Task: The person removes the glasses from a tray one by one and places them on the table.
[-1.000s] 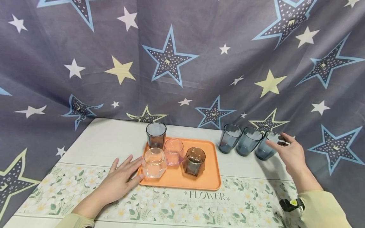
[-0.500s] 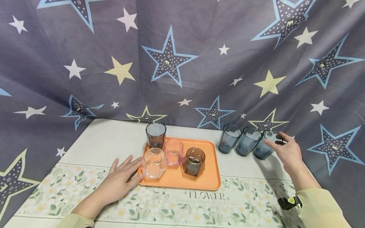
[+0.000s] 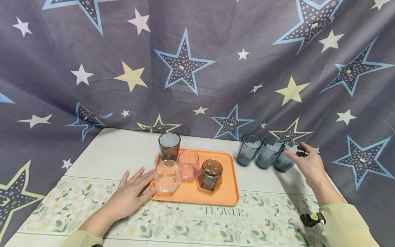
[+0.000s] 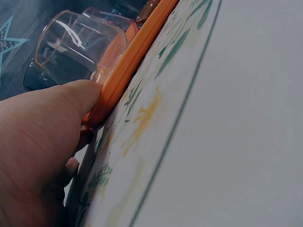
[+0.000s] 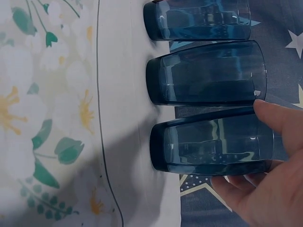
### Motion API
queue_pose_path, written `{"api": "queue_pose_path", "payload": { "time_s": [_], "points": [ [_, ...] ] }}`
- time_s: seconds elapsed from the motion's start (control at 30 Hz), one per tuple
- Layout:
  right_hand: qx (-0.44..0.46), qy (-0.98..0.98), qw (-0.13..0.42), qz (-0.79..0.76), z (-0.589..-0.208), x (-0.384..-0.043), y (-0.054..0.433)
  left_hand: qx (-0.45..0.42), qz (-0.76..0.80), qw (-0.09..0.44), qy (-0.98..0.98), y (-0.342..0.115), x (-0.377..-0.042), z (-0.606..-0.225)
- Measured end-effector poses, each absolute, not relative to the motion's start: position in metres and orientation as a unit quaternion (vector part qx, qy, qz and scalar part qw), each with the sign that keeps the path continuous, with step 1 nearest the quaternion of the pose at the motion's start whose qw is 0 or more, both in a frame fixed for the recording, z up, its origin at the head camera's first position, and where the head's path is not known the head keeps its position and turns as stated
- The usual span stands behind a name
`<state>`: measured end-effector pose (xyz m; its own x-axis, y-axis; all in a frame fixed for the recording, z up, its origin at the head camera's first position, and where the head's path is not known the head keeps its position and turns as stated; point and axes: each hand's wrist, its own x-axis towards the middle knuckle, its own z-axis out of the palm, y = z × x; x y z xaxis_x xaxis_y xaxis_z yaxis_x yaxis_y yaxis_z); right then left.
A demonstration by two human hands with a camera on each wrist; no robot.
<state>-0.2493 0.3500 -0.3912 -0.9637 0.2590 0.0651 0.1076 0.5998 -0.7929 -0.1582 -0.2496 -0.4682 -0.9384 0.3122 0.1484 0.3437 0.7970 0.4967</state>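
Note:
On the right of the table, three blue-tinted drinking glasses stand in a row. My right hand [image 3: 311, 166] grips the rightmost blue glass [image 5: 213, 144] near its rim, thumb on one side and fingers on the other. Close beside it is the middle blue glass [image 5: 208, 73], then the far one [image 3: 248, 151]. My left hand [image 3: 128, 197] lies at the left edge of an orange tray [image 3: 223, 192], fingers mostly straight and thumb touching the tray's rim. Nearest to that hand is a clear glass [image 3: 167, 176] on the tray.
The tray also bears a pink glass [image 3: 189, 164] and a brown glass [image 3: 211, 175]. A taller dark blue glass [image 3: 169, 145] stands at its back left corner. Behind the table [image 3: 114, 147] hangs a grey curtain [image 3: 197, 20] with stars. A flower-printed band crosses the tablecloth's front.
My right hand has shifted slightly left with the rightmost blue glass, narrowing its gap to the middle one. The left hand and the tray stay in place.

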Motion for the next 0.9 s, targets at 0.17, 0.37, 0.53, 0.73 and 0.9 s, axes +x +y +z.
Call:
{"api": "queue_pose_path", "payload": {
  "time_s": [0.17,0.37,0.53,0.73,0.9],
  "points": [
    [-0.093,-0.888,0.083,0.442,-0.39,-0.249,0.35,-0.173,-0.268,0.029,-0.947,-0.25,-0.159,-0.468],
    [-0.082,-0.891,0.084,0.439,-0.388,-0.248,0.349,-0.174,-0.265,0.031,-0.948,-0.25,-0.159,-0.469],
    [-0.082,-0.913,0.101,0.387,-0.375,-0.246,0.344,-0.174,-0.265,0.032,-0.948,-0.25,-0.159,-0.469],
    [-0.073,-0.929,0.131,0.34,-0.351,-0.242,0.328,-0.173,-0.265,0.031,-0.948,-0.249,-0.158,-0.468],
    [-0.022,-0.926,0.154,0.345,-0.335,-0.237,0.301,-0.171,-0.266,0.03,-0.948,-0.249,-0.158,-0.468]
  ]
}}
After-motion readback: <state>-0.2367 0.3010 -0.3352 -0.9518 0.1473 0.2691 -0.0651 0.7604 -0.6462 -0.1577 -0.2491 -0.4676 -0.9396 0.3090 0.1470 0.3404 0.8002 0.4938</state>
